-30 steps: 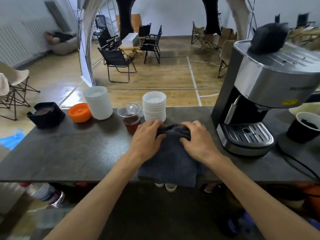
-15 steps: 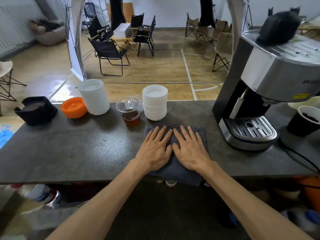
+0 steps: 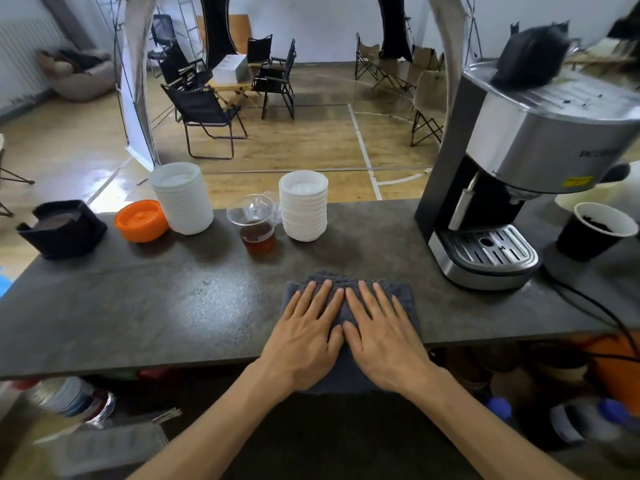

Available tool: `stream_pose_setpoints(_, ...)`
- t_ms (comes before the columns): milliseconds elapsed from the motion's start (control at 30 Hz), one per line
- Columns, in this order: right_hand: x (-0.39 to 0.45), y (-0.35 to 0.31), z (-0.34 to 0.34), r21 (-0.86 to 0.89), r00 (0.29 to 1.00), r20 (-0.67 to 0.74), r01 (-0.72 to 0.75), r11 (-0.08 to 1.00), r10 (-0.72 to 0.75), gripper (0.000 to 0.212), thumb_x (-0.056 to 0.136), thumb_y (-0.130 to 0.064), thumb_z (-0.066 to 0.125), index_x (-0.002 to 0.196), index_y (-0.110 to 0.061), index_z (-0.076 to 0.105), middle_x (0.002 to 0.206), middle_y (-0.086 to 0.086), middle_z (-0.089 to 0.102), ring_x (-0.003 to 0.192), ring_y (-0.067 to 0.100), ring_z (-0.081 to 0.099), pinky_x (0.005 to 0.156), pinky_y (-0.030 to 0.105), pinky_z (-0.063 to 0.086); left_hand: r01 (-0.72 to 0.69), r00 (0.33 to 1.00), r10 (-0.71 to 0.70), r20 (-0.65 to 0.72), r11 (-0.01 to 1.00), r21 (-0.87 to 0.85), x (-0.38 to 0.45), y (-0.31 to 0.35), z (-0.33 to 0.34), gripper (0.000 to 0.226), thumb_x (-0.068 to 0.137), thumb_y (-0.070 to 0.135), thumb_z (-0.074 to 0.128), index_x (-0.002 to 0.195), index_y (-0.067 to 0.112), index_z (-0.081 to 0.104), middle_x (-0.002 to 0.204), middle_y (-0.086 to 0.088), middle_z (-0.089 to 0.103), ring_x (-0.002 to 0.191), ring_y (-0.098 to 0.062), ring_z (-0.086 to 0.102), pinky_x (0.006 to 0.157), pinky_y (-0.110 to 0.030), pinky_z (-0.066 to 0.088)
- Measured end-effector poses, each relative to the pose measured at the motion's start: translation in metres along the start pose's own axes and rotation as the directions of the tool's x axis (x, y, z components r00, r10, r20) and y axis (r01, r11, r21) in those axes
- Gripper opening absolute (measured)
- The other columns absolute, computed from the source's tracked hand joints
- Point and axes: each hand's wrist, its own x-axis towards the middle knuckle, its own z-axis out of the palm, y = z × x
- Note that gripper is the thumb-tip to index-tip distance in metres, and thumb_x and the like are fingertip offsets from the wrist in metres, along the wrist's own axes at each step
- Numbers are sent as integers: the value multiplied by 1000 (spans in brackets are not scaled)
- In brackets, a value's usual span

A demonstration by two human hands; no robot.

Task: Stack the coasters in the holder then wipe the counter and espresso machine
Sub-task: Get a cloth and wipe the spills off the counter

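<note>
Pressing flat on a dark grey cloth [image 3: 349, 306] at the near edge of the surface [image 3: 156, 306]: left hand [image 3: 304, 341] and right hand [image 3: 384, 341] side by side, palms down, fingers spread and extended, thumbs touching. Neither grip is closed on anything; both just lie open on the cloth, whose near edge hangs over the surface edge.

Further back, centre: clear plastic cup [image 3: 256, 225] with a shallow layer of brown liquid, standing just left of a stack of white bowls [image 3: 304, 206]. Left of that, a taller stack of white cups or tubs [image 3: 181, 199], contents hidden, with an orange lid-like dish [image 3: 140, 220] touching its left side. Far left: black coaster holder [image 3: 62, 228] with dark coasters [image 3: 57, 220] inside; count not readable.

Right side: espresso machine [image 3: 526, 161], steel body, slotted drip tray toward the hands, a dark object on top. Right of it, a black paper cup [image 3: 594, 233], white inside, dark residue at the bottom. A black cable [image 3: 595, 306] runs across the surface to the near right.
</note>
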Motion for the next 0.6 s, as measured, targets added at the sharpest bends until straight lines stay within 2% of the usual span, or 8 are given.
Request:
stream_pose_setpoints(100,18,4,-6,-10,999,50,-13,1000,14,61,104,-49,12,157,-26,-6,165,0,-12,150,16,-17,121,39,-11,21,1000,-21,17,1000,2,12,-3,-1,61,101,47,10,155,25,-7,163,0,-14,149,-17,-19,121,-36,-13)
stream_pose_setpoints(333,75,-1,-11,-17,1000,18,-22,1000,23,60,104,-48,16,158,-26,4,167,0,-1,152,19,-8,123,42,-4,87,995,-84,56,995,-40,52,-32,-9,61,103,44,17,157,22,1,166,-4,-3,152,-21,-9,123,-41,-3)
stream_pose_setpoints(467,70,-17,-2,-21,1000,21,-18,1000,18,60,103,-48,15,158,-26,3,167,0,-2,152,20,-9,123,42,-4,89,996,-86,39,994,-66,33,-40,-8,60,103,45,15,157,23,0,166,-3,-5,151,-21,-11,123,-41,-5)
stream_pose_setpoints(600,72,-59,6,12,999,10,32,999,-32,60,104,-48,14,158,-25,2,166,1,-6,152,20,-11,123,44,-5,128,992,-128,12,991,-42,2,-71,-15,60,103,44,17,157,24,1,166,-1,-4,151,-18,-11,123,-39,-6)
